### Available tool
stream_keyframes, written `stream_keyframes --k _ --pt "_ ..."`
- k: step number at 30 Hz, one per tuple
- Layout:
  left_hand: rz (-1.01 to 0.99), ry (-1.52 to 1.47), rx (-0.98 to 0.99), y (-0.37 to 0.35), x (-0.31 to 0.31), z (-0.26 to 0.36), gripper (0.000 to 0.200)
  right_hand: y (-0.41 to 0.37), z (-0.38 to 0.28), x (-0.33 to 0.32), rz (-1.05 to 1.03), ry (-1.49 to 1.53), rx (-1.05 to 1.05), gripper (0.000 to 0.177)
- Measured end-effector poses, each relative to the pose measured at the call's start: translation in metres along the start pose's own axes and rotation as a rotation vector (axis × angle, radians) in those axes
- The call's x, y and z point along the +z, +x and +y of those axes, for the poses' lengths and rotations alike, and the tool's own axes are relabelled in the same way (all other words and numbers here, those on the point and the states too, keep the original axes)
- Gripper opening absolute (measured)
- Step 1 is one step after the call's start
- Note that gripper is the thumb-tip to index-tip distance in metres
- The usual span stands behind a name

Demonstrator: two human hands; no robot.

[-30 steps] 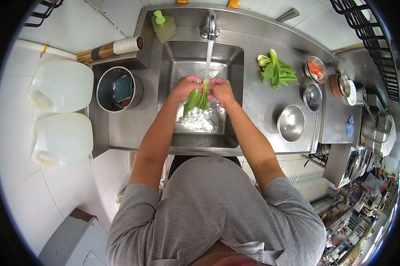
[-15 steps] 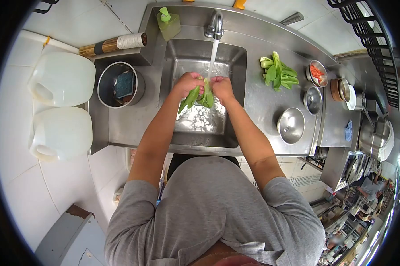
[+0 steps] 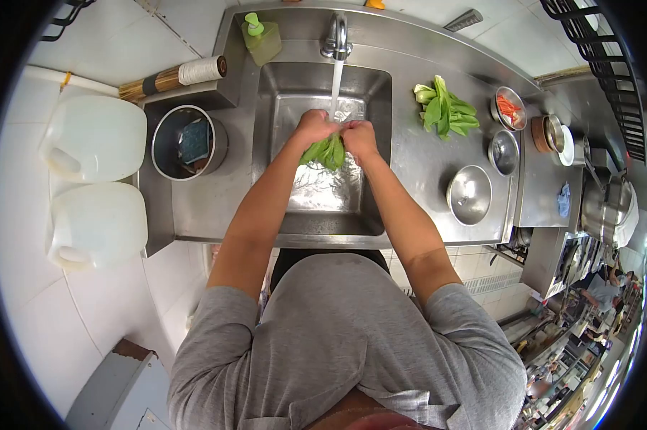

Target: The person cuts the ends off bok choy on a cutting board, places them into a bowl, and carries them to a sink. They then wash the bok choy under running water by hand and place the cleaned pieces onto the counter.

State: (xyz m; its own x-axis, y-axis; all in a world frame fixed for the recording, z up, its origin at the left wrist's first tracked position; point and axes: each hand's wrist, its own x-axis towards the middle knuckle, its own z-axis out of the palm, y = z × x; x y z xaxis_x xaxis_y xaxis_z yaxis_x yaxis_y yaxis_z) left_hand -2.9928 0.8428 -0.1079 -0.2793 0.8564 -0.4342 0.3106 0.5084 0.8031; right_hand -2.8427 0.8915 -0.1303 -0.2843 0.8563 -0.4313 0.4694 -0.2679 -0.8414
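Under the stream from the running tap (image 3: 336,43), my left hand (image 3: 316,127) and my right hand (image 3: 358,138) are close together over the sink (image 3: 280,193). Both are closed around the stem end of a green bok choy (image 3: 325,153). Its leaves hang down towards me between my wrists. Water falls on the stems and my fingers, and the sink floor below is wet. More bok choy (image 3: 445,109) lies on the steel counter to the right of the sink.
On the right are a bowl of orange-red strips (image 3: 508,107), a small steel bowl (image 3: 504,153) and a larger one (image 3: 470,195). A steel pot (image 3: 218,143) with a blue scouring pad stands left, beside two white jugs (image 3: 98,222). A soap bottle (image 3: 264,44) is behind.
My hands have come closer together on the bok choy, and its leaves, spread apart before, now hang bunched. The whole view has shifted slightly.
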Motion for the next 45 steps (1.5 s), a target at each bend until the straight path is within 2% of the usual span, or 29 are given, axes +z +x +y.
stream_keyframes --k 4,10,13,19,22,25,28,34,43,45 --pt "0.004 0.123 0.038 -0.001 -0.002 0.001 0.036 -0.004 0.0 0.006 0.042 -0.057 -0.045 0.017" --pt "0.034 0.013 -0.011 -0.01 -0.008 -0.019 0.031 -0.018 -0.009 0.015 -0.078 0.156 -0.005 0.016" --pt "0.026 -0.031 0.016 -0.016 -0.012 -0.021 0.03 -0.019 -0.007 0.02 -0.036 0.125 -0.015 0.015" --pt "-0.149 -0.359 -0.044 -0.021 -0.005 -0.021 0.038 -0.027 -0.004 0.005 -0.081 0.202 0.035 0.016" --pt "-0.225 -0.422 -0.02 -0.017 0.0 -0.015 0.044 -0.027 0.0 -0.005 -0.112 0.286 0.037 0.015" --pt "-0.341 -0.673 -0.119 -0.015 0.003 -0.009 0.047 -0.034 -0.007 -0.018 -0.15 0.546 0.156 0.014" --pt "-0.37 -0.844 -0.207 -0.019 0.002 -0.002 0.049 -0.04 -0.01 -0.026 -0.15 0.577 0.201 0.012" --pt "-0.416 -0.89 -0.146 -0.014 -0.012 -0.023 0.041 -0.05 -0.02 -0.028 -0.202 0.61 0.282 0.014" --pt "-0.313 -0.861 -0.175 -0.012 -0.014 -0.036 0.035 -0.046 -0.02 -0.02 -0.186 0.642 0.218 0.016" --pt "-0.272 -0.771 -0.147 -0.007 -0.011 -0.039 0.034 -0.045 -0.019 -0.019 -0.171 0.633 0.211 0.015"
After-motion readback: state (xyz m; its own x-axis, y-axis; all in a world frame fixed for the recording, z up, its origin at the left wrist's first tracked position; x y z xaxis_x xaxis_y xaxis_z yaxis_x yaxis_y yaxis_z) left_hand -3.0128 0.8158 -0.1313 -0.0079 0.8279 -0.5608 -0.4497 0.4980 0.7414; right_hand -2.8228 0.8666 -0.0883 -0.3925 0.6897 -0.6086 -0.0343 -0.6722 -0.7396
